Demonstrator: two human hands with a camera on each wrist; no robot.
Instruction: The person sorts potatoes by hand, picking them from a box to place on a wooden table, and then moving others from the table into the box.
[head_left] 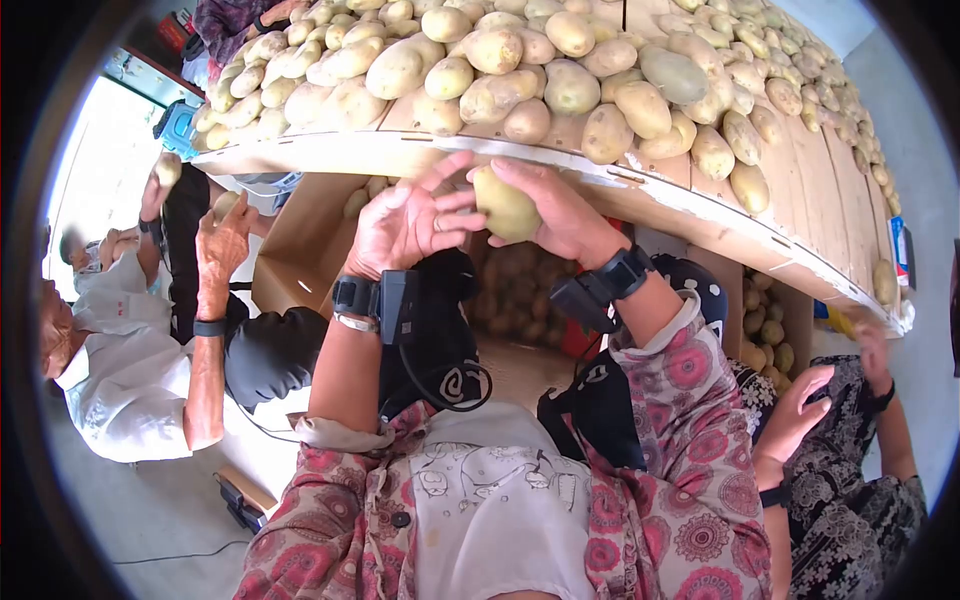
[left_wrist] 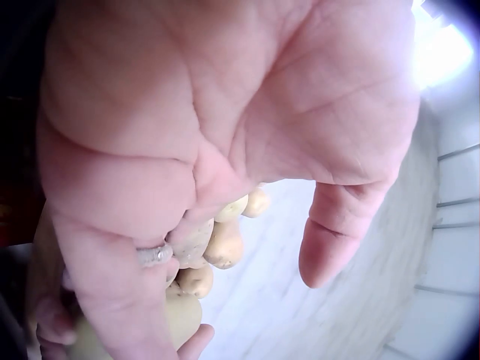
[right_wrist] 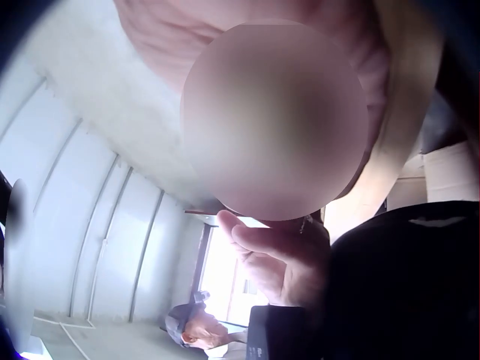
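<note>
A greenish-yellow potato sits in my right hand, gripped between thumb and fingers. My left hand is just left of it, palm turned up and fingers extended, with a ring on one finger. Its fingertips overlap the potato's left side in the head view. From the left wrist, the palm fills the view and the potato shows partly behind the fingers. A round blur hides what the right hand holds in the right wrist view, where my left hand appears below.
Many potatoes are heaped on a board table, its white edge close beyond my hands. Underneath are a cardboard box and more potatoes. A person in white works at left; another person's hand shows at right.
</note>
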